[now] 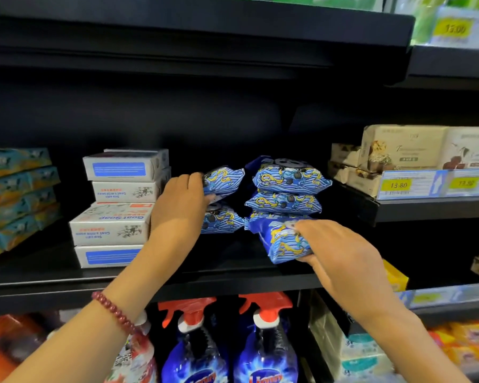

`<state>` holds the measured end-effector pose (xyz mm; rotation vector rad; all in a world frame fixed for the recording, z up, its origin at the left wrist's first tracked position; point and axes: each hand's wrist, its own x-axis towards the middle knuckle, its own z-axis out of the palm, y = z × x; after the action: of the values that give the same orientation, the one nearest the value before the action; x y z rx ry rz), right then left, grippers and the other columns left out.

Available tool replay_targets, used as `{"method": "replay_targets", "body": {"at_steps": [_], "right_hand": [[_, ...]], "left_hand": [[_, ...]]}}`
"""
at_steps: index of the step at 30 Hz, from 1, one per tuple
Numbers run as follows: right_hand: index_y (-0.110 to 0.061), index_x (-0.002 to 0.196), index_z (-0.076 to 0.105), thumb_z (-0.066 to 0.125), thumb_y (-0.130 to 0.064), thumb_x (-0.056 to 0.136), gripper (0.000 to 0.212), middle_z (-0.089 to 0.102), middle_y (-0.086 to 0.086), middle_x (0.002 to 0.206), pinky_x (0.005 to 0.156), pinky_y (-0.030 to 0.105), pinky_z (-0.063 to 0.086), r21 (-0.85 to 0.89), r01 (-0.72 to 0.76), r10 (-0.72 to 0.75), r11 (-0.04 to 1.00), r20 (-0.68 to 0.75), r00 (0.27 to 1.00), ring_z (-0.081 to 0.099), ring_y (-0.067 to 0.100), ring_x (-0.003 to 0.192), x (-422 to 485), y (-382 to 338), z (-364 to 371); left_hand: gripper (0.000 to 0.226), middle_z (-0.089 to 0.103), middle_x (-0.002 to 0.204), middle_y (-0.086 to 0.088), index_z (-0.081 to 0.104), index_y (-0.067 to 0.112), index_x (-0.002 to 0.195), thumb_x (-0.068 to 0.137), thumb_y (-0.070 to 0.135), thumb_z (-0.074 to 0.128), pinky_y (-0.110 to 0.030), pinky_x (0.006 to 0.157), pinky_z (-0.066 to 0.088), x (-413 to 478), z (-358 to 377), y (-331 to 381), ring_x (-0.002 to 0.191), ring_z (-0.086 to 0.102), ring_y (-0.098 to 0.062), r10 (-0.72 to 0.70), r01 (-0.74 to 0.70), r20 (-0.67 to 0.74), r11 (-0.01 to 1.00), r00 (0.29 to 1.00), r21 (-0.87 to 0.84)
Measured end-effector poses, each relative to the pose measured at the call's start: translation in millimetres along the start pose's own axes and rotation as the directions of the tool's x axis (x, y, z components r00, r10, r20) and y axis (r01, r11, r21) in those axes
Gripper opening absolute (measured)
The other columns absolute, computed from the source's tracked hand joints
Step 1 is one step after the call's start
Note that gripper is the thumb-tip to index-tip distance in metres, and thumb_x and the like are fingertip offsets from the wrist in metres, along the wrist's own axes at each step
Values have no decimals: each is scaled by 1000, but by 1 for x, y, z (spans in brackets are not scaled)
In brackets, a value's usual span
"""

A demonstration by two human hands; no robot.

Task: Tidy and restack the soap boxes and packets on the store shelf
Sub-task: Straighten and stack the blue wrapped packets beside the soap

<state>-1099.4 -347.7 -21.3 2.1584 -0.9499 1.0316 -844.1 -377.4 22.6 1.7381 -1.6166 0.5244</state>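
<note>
Blue glossy plastic soap packets with a yellow wave print sit mid-shelf in two piles on the black metal shelf (pixel 233 280). The left pile (pixel 224 200) has two packets. The right pile (pixel 288 189) has three showing; whether more sit behind, cannot tell.

Left hand (pixel 180 200): fingers curled round the left end of the top left packet (pixel 227 179), holding it. Right hand (pixel 340 252): grips a loose blue packet (pixel 281 241), fingers over the top and thumb underneath. That packet is tilted, at the near front of the right pile and touching it.

Step, as judged: seat the loose packet on a pile. The left pile is lower, so it likely goes there. Keep the left hand steadying that pile, lay the packet flat, line its ends up with those below, and press lightly before letting go. The packets look pillowy and slick, with crimped ends, so they are likely to slide off each other.

White cardboard goat soap boxes (pixel 116 219) stand just left of the left hand, four high. The stack is skewed, with some print upside down, so it is not yet tidied.
</note>
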Motion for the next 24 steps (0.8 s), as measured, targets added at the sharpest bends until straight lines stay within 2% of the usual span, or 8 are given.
{"method": "replay_targets", "body": {"at_steps": [6,9,13,15,17,19,21,24], "right_hand": [[-11,106,68,83,-8,62,46,69,1,101,79,29,54,14,-3,2,1000,39,999,66,20,94,6,-3,12],[-13,106,68,85,-11,61,48,69,-2,102,82,27,52,0,-39,39,999,31,999,66,18,96,7,-6,17],[-11,106,70,89,-18,54,55,71,3,99,78,30,54,-53,-91,94,994,58,994,68,20,93,10,-13,16],[-12,112,67,87,-24,60,57,69,4,106,85,32,51,-67,-99,105,993,85,991,65,22,100,7,-12,13],[-10,116,63,80,-29,70,53,65,6,114,93,35,47,-16,-107,107,994,59,992,61,24,107,-2,-11,7],[-7,107,66,70,-31,79,37,66,5,104,86,34,52,66,-107,111,992,-56,992,62,25,99,-13,-9,1],[-8,90,68,62,-32,84,26,66,2,87,70,32,51,108,-70,83,992,-123,989,62,23,83,-23,-7,-3],[-9,83,72,75,-36,73,29,66,0,79,61,27,50,100,-33,35,994,-16,999,64,20,75,-34,-5,-1]], "left_hand": [[39,63,102,-22,58,-4,114,83,17,68,-47,70,49,-28,-25,11,96,57,-42,103,-114,-194,992,976,-49],[37,64,105,-17,58,2,117,84,19,66,-42,76,43,-27,-39,17,97,55,-38,100,-119,-195,989,976,-89],[36,64,100,-16,58,2,115,85,19,65,-35,70,37,-34,-56,31,91,55,-38,193,-220,-218,969,957,-108],[37,64,100,-13,58,3,115,85,23,65,-30,71,32,-35,-62,40,93,55,-35,229,-253,-207,962,951,-102],[42,63,101,-5,58,10,115,84,38,53,-25,70,29,-32,-65,48,95,53,-27,252,-269,-155,958,955,-102],[48,63,100,-3,58,12,114,81,43,45,-30,71,35,-31,-65,59,95,52,-25,300,-309,-107,947,948,-84],[48,64,96,-9,60,6,111,80,40,46,-40,70,44,-33,-61,72,92,56,-31,372,-376,-78,925,925,-48],[35,64,90,-10,61,4,102,82,33,62,-41,61,49,-34,-45,89,87,58,-31,444,-442,-38,895,895,58]]}}
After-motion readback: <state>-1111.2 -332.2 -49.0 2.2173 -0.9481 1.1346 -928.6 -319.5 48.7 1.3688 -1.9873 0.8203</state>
